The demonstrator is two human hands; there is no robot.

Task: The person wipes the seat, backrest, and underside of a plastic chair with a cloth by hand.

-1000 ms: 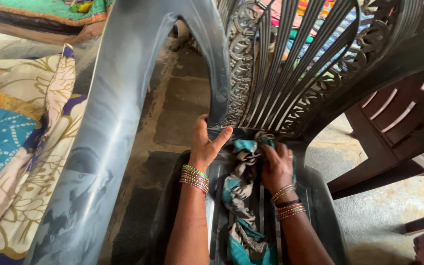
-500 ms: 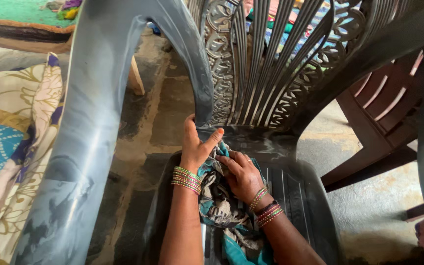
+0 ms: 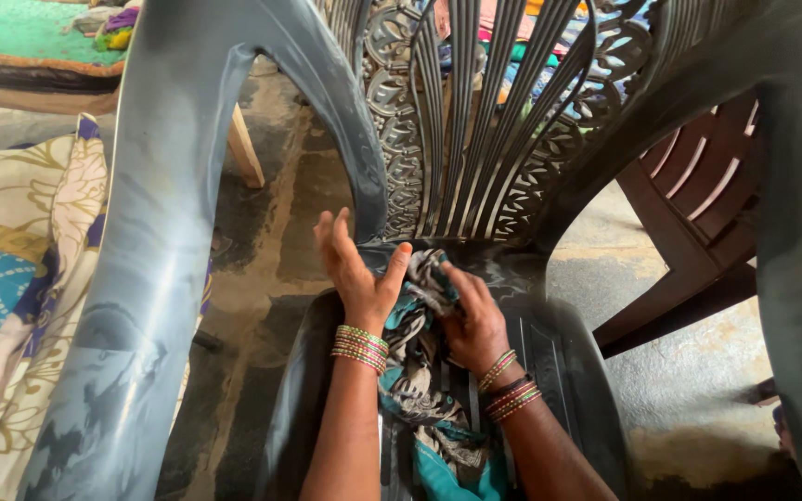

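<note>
Hands on grey chair, stone floor.

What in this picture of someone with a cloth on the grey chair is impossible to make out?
All in the head view:
- Right hand: its fingertips are buried in the patterned cloth, so the grip is unclear.
- Cloth: its lower end is cut off by the bottom edge.
- Grey chair: its legs are out of frame.
- Colourful fabric behind the backrest: the slats hide most of it.
- Left hand: its palm faces away.
</note>
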